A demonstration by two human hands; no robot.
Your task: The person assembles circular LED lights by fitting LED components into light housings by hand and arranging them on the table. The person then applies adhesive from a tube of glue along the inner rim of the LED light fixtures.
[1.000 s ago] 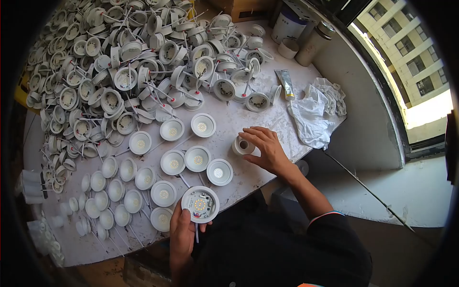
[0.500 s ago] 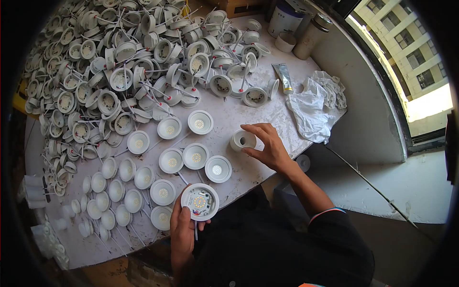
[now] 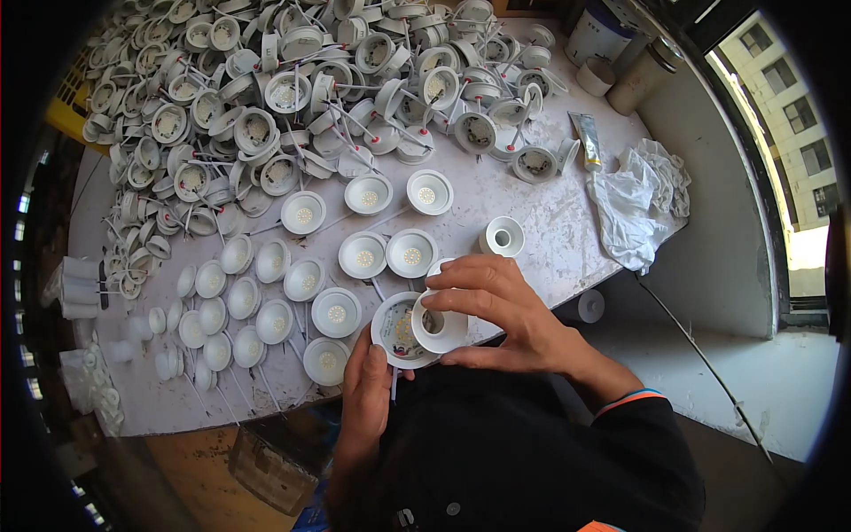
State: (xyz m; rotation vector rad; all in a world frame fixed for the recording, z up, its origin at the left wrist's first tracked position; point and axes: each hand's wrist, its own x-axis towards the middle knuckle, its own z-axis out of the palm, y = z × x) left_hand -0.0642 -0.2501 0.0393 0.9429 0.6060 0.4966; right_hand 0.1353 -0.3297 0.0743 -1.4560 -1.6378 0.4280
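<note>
My left hand grips a round white LED downlight housing by its rim, low over the table's front edge. Its circuit board with yellowish LEDs is partly covered. Between the fingers and thumb of my right hand is a white reflector cup with a central hole, tilted over the right side of the housing. Whether cup and housing touch, I cannot tell. Just beyond my right hand, another white reflector cup stands on the table. Downlights with cups fitted, such as this downlight, lie left of my hands.
A large heap of downlight housings with wires covers the back left. To the right lie a tube and a white cloth. A bucket and a flask stand at the back near the window.
My right hand has moved from the cups on the table to the housing, now carrying a reflector cup. My left hand still holds the housing. The camera view has shifted.
</note>
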